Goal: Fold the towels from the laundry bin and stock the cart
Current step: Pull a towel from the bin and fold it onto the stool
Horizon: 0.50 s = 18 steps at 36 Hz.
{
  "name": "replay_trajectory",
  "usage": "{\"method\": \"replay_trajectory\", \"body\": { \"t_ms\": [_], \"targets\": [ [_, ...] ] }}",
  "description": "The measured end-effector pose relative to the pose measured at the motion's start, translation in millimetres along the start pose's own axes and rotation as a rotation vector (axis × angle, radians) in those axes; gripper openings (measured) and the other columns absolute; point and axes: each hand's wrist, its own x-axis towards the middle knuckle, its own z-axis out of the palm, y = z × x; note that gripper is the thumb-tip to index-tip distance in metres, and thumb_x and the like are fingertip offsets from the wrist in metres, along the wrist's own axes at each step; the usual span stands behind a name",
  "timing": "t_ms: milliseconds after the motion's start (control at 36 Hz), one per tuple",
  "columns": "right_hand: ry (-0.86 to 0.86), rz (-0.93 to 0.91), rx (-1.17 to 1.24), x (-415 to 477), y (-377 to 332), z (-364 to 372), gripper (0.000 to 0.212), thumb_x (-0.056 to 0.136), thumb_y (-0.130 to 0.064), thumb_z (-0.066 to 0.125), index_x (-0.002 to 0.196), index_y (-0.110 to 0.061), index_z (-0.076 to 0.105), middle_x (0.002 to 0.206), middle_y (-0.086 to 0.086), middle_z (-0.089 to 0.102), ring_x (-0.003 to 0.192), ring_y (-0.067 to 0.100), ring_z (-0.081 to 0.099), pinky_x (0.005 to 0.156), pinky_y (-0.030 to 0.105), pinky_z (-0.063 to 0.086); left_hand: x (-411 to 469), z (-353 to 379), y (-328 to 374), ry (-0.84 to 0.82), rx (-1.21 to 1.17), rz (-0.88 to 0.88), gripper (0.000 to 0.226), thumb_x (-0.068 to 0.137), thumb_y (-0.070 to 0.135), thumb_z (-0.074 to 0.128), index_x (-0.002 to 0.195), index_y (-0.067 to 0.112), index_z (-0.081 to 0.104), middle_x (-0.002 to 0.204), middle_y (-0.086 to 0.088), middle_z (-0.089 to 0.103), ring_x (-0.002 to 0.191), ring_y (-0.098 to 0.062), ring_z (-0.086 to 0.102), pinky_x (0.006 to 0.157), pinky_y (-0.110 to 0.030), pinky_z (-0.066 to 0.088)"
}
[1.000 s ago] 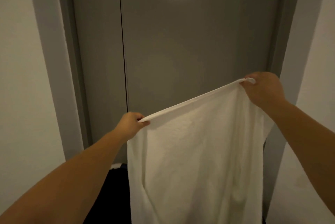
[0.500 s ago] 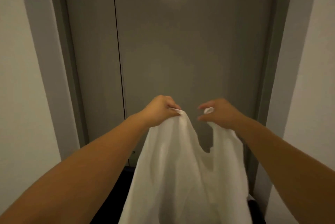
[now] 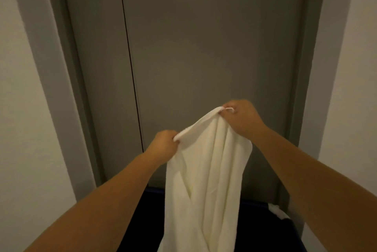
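Now that its top corners have been brought together, the towel (image 3: 208, 170) hangs doubled in front of the grey door (image 3: 204, 57). A second ago it was spread wide like a sheet between the two hands. Then the hands came close, almost touching. Now they have moved a little apart again, with a short, tight top edge between them.

The right hand (image 3: 241, 120) is the higher one, near the middle of the door. Its fingers are curled tight and pinch the top of the towel, where a small white loop sticks out. I think both corners are in this hand, but the fingers hide them. The left hand (image 3: 163, 143) is lower and closer to the door's long dark seam. It grips the other end of the top edge, which looks like the new fold.

The rest of the towel hangs in long soft layers down past the foot of the door, over a dark bin (image 3: 142, 221) with a blue rim. A bit of another white cloth (image 3: 277, 211) shows low by the door's right side.

So the first fold looks done, and the towel is half as wide. It likely needs more folds before it goes on the cart, which is not in view.
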Motion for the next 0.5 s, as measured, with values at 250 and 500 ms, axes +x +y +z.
{"method": "replay_trajectory", "body": {
  "t_ms": [250,500],
  "targets": [
    [0.241,0.116,-0.115,11,39,-51,0.028,0.092,-0.018,0.053,0.088,0.003,0.071,0.086,0.023,0.066,0.083,0.039,0.061,0.079,0.047,0.052,0,-16,-23,0.107,0.081,-0.064,0.014,0.088,0.004,0.048,0.080,0.007,0.058,0.070,-0.002,0.052,0.065,-0.020,0.053,0.051,-0.024,0.039],
    [0.072,0.157,-0.240,1,58,-51,0.029,0.091,-0.020,0.054,0.070,-0.002,0.065,0.071,0.015,0.061,0.071,0.032,0.058,0.063,0.034,0.041,6,-15,-29,0.117,0.054,-0.059,0.021,0.098,0.007,0.042,0.094,0.009,0.063,0.079,-0.001,0.055,0.079,-0.023,0.056,0.058,-0.026,0.038]
  ]
}}
